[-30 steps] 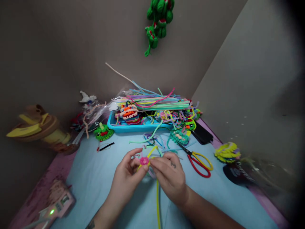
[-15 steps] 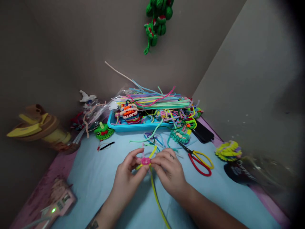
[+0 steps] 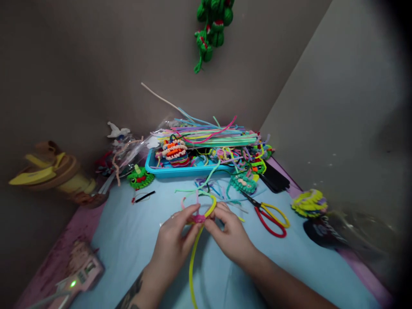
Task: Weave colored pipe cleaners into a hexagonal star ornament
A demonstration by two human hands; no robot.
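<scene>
both hands are up close together over the middle of the blue cloth [image 3: 128,240], with the pink piece [image 3: 199,219] between their fingertips, small and partly covered. the left hand [image 3: 176,235] is nearly closed, thumb and fingers pinching the left end of the piece. the right hand [image 3: 230,235] is nearly closed too, pinching its right end, where the yellow strand [image 3: 192,268] meets it; i can't tell how much of the strand those fingers have as well. the strand bends up in a loop beside the right fingers, and a long length hangs down between the wrists. pale ends poke up behind the piece

just off to the right lie the scissors [image 3: 270,219], red and yellow handled, blades pointing to the blue tray [image 3: 193,172]. the tray is heaped with loose stems [image 3: 222,141] and an orange and cream bundle [image 3: 174,150]. in front of it sit a green toy [image 3: 140,177] at left and a teal piece [image 3: 243,183] at right, with offcuts [image 3: 210,189] near. a yellow bundle [image 3: 309,204] rests at the far right, and green toys [image 3: 214,25] hang on the wall
</scene>
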